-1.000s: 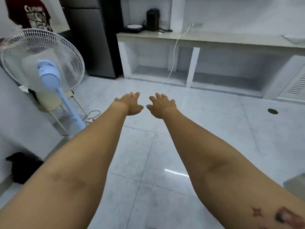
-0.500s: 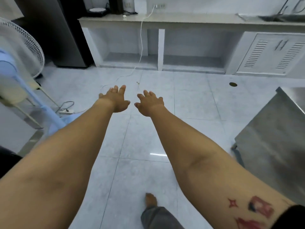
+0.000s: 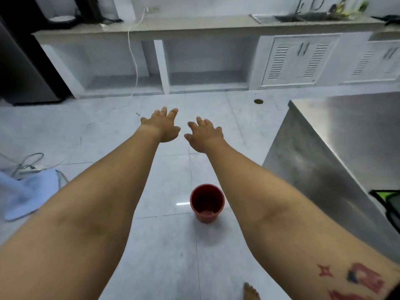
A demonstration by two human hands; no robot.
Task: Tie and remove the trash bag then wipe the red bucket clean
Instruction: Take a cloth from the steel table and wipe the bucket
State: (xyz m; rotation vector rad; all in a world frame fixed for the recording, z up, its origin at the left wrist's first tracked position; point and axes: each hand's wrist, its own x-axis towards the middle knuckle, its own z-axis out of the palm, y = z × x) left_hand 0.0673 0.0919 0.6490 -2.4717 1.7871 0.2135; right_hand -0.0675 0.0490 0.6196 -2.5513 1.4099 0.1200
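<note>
A small red bucket (image 3: 207,202) stands upright on the tiled floor, between my two forearms and below them. I see no bag in it. My left hand (image 3: 162,124) and my right hand (image 3: 204,134) are stretched out in front of me, palms down, fingers apart, holding nothing. Both hands are well beyond the bucket and above the floor. No trash bag or cloth for wiping is in sight.
A steel table (image 3: 337,144) fills the right side, with a green-and-black object (image 3: 387,202) at its near edge. A long counter (image 3: 194,27) with open shelves and louvred doors runs along the back. A blue fan base (image 3: 26,191) and cables lie left. My bare foot (image 3: 251,292) shows at the bottom.
The view has swung right and down: the fan left the frame, the steel table came in, and the red bucket has appeared. My hands stay outstretched and empty.
</note>
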